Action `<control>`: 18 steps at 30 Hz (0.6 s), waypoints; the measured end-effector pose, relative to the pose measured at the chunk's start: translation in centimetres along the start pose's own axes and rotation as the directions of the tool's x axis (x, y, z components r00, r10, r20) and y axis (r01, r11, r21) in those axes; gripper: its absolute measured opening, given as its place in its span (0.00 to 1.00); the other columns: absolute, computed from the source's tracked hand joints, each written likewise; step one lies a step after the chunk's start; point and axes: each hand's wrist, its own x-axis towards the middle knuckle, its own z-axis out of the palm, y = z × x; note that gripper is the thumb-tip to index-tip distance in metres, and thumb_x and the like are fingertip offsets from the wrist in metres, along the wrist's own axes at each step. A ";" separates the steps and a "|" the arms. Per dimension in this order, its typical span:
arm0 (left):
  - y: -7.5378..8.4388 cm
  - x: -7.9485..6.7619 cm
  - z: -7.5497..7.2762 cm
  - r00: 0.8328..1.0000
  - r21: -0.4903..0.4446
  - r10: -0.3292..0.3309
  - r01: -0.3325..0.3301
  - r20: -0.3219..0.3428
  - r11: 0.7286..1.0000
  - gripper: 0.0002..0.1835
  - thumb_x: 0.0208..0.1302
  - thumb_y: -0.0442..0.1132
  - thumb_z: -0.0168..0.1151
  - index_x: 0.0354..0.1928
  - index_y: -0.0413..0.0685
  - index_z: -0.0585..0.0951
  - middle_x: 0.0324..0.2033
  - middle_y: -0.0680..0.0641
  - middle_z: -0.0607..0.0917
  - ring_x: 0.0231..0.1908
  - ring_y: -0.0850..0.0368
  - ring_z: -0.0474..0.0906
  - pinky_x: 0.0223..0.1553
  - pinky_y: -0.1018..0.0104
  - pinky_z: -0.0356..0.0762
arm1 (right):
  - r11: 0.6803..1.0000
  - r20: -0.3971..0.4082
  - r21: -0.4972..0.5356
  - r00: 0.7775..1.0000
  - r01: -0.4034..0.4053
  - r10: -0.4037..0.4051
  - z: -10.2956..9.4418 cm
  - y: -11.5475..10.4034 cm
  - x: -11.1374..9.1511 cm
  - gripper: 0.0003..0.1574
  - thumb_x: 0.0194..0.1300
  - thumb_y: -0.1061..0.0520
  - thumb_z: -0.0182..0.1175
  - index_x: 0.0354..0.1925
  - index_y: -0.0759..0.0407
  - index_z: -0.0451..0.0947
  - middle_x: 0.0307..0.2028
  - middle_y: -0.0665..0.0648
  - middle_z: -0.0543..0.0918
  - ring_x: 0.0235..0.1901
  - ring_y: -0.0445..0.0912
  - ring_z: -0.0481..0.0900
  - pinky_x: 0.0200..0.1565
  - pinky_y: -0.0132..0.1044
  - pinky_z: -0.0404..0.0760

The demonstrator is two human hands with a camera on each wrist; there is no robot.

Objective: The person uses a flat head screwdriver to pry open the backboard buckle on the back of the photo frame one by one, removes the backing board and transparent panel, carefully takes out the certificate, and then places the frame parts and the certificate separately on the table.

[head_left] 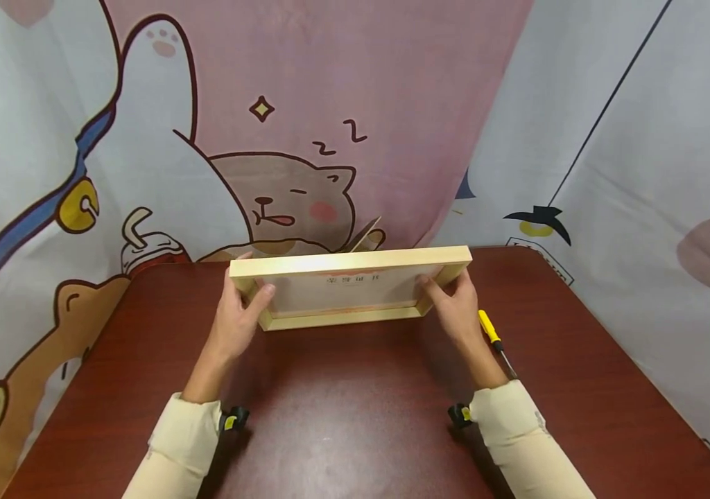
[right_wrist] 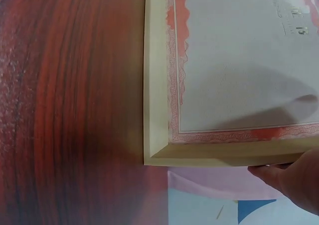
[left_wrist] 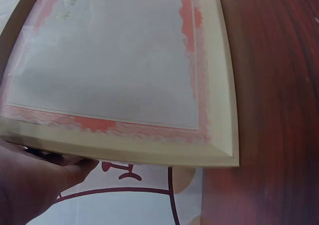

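Observation:
Both hands hold a pale wooden picture frame by its two short sides, tilted over the dark red-brown table. Inside it lies a certificate with a red patterned border, which also fills much of the left wrist view. My left hand grips the left side, thumb over the front edge. On the right side my right hand does the same. In the right wrist view, the frame's corner shows beside the fingers. A thin pale flap sticks up behind the frame; its lower part is hidden.
A screwdriver with a yellow and black handle lies on the table, just right of my right forearm. Printed cartoon curtains hang behind the table and at both sides.

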 end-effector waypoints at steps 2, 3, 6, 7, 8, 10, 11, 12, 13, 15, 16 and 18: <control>0.4 -0.1 -0.1 0.999 -0.036 0.033 -0.033 -0.003 0.999 0.33 0.69 0.34 0.54 0.73 0.46 0.55 0.56 0.44 0.72 0.51 0.62 0.71 0.51 0.74 0.67 | 0.999 0.005 0.028 1.000 0.021 -0.021 -0.1 -0.3 -0.2 0.31 0.62 0.56 0.66 0.60 0.61 0.68 0.46 0.60 0.77 0.44 0.45 0.75 0.42 0.28 0.75; 0.7 -0.1 -0.1 0.999 -0.053 0.048 -0.048 -0.009 0.997 0.32 0.70 0.34 0.53 0.73 0.45 0.55 0.60 0.44 0.71 0.53 0.61 0.70 0.52 0.74 0.67 | 0.998 0.007 0.044 0.999 0.038 -0.038 -0.1 -0.4 -0.3 0.32 0.62 0.57 0.65 0.62 0.61 0.67 0.46 0.60 0.76 0.44 0.44 0.75 0.42 0.27 0.75; 1.2 -0.2 -0.1 0.996 -0.095 0.082 -0.085 -0.035 0.992 0.31 0.70 0.35 0.51 0.72 0.44 0.56 0.67 0.44 0.67 0.59 0.59 0.69 0.55 0.74 0.66 | 0.986 0.022 0.134 0.994 0.104 -0.108 -0.4 -0.7 -0.4 0.36 0.63 0.62 0.61 0.67 0.63 0.62 0.56 0.61 0.74 0.49 0.44 0.74 0.47 0.27 0.74; 1.4 -0.2 -0.1 0.995 -0.105 0.089 -0.093 -0.044 0.990 0.30 0.71 0.36 0.50 0.72 0.43 0.56 0.67 0.44 0.68 0.59 0.59 0.69 0.55 0.74 0.65 | 0.977 0.028 0.172 0.991 0.126 -0.133 -0.5 -0.8 -0.4 0.37 0.64 0.63 0.59 0.69 0.64 0.61 0.59 0.62 0.73 0.51 0.44 0.73 0.50 0.27 0.72; 1.5 -0.2 0.0 0.994 -0.113 0.093 -0.098 -0.051 0.989 0.30 0.71 0.37 0.50 0.72 0.43 0.56 0.67 0.44 0.68 0.58 0.58 0.69 0.56 0.73 0.65 | 0.967 0.034 0.208 0.987 0.146 -0.156 -0.6 -0.9 -0.4 0.38 0.64 0.63 0.57 0.70 0.64 0.59 0.63 0.63 0.70 0.54 0.44 0.72 0.54 0.28 0.70; 1.6 -0.2 0.0 0.993 -0.110 0.101 -0.108 -0.065 0.988 0.28 0.73 0.37 0.48 0.72 0.42 0.57 0.66 0.44 0.69 0.59 0.57 0.69 0.57 0.73 0.64 | 0.946 0.049 0.276 0.980 0.171 -0.192 -0.8 -1.0 -0.5 0.37 0.66 0.63 0.52 0.71 0.66 0.57 0.69 0.64 0.65 0.61 0.46 0.68 0.60 0.31 0.65; 1.7 -0.2 0.0 0.992 -0.104 0.105 -0.112 -0.071 0.988 0.28 0.73 0.38 0.47 0.71 0.41 0.57 0.66 0.44 0.69 0.59 0.56 0.69 0.58 0.73 0.63 | 0.938 0.054 0.299 0.978 0.175 -0.200 -0.9 -1.0 -0.6 0.36 0.67 0.62 0.50 0.71 0.67 0.57 0.70 0.65 0.63 0.63 0.47 0.66 0.62 0.32 0.63; 1.7 -0.3 0.0 0.991 -0.097 0.106 -0.113 -0.076 0.989 0.27 0.74 0.38 0.47 0.71 0.40 0.57 0.66 0.44 0.70 0.60 0.56 0.68 0.58 0.73 0.62 | 0.933 0.058 0.314 0.977 0.178 -0.206 -1.0 -1.0 -0.6 0.35 0.68 0.61 0.48 0.71 0.67 0.56 0.70 0.65 0.62 0.65 0.48 0.65 0.64 0.34 0.61; 1.6 -0.3 0.1 0.991 -0.092 0.106 -0.113 -0.079 0.989 0.27 0.74 0.39 0.46 0.71 0.40 0.58 0.66 0.44 0.70 0.60 0.56 0.68 0.58 0.73 0.62 | 0.932 0.060 0.316 0.977 0.176 -0.205 -1.1 -1.0 -0.7 0.34 0.69 0.60 0.47 0.71 0.67 0.56 0.71 0.65 0.62 0.66 0.49 0.63 0.65 0.36 0.60; 1.6 -0.3 0.1 0.990 -0.084 0.108 -0.116 -0.091 0.990 0.25 0.75 0.39 0.45 0.70 0.41 0.60 0.65 0.44 0.71 0.59 0.57 0.69 0.58 0.73 0.62 | 0.935 0.058 0.310 0.978 0.173 -0.200 -1.1 -1.0 -0.7 0.33 0.72 0.57 0.44 0.71 0.66 0.57 0.71 0.65 0.62 0.66 0.49 0.63 0.65 0.39 0.58; 1.6 -0.3 0.2 0.990 -0.081 0.108 -0.116 -0.095 0.990 0.25 0.75 0.39 0.45 0.70 0.40 0.61 0.65 0.45 0.71 0.58 0.58 0.69 0.58 0.73 0.62 | 0.937 0.052 0.304 0.980 0.170 -0.194 -1.1 -1.0 -0.7 0.32 0.73 0.55 0.43 0.71 0.66 0.57 0.70 0.64 0.63 0.65 0.48 0.63 0.65 0.39 0.59; 1.6 -0.3 0.2 0.990 -0.088 0.101 -0.110 -0.100 0.990 0.25 0.75 0.40 0.45 0.70 0.42 0.63 0.65 0.45 0.72 0.57 0.59 0.70 0.56 0.74 0.64 | 0.943 0.037 0.290 0.983 0.163 -0.182 -1.0 -1.0 -0.7 0.32 0.75 0.52 0.40 0.71 0.64 0.59 0.70 0.62 0.64 0.63 0.46 0.64 0.63 0.39 0.60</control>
